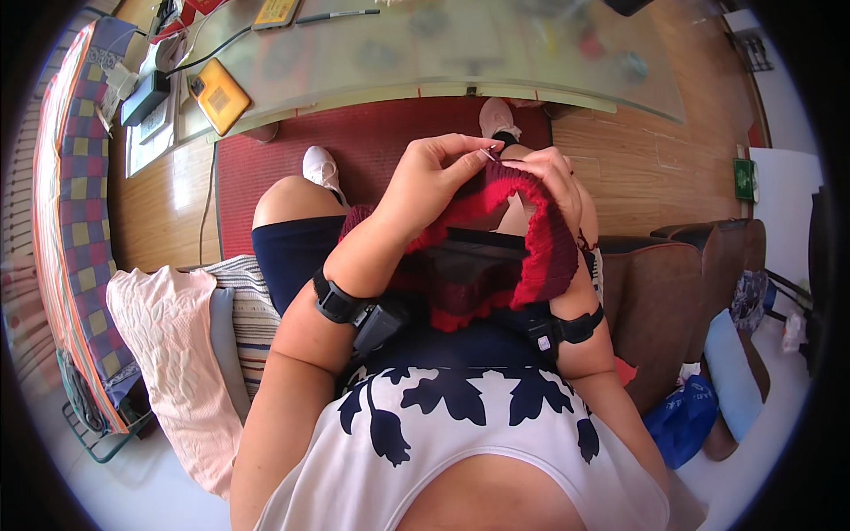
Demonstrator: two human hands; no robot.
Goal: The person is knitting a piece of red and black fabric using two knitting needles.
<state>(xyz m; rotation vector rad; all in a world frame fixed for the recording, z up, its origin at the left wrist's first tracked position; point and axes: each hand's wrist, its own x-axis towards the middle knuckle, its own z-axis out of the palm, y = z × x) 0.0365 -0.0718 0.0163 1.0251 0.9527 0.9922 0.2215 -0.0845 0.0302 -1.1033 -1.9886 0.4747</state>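
A knitted piece in bright red and dark maroon yarn [544, 265] hangs in a loop over my lap. My left hand [441, 166] pinches the tip of a thin knitting needle [490, 154] between thumb and fingers at the upper edge of the knitting. Close beside it, my right hand [548, 176] grips that same edge, its fingers curled over the maroon ribbing. The two hands nearly touch. Most of the needle is hidden by the fingers and the yarn. A dark strand of yarn hangs by my right wrist.
Ahead stands a glass-topped table [398, 60] with a yellow phone [220, 96], a pen [337, 16] and cables. A red mat [265, 199] lies under my feet. A pink textured cloth [176, 352] is at the left, brown leather seating [654, 312] at the right. Both forearms wear black straps with devices.
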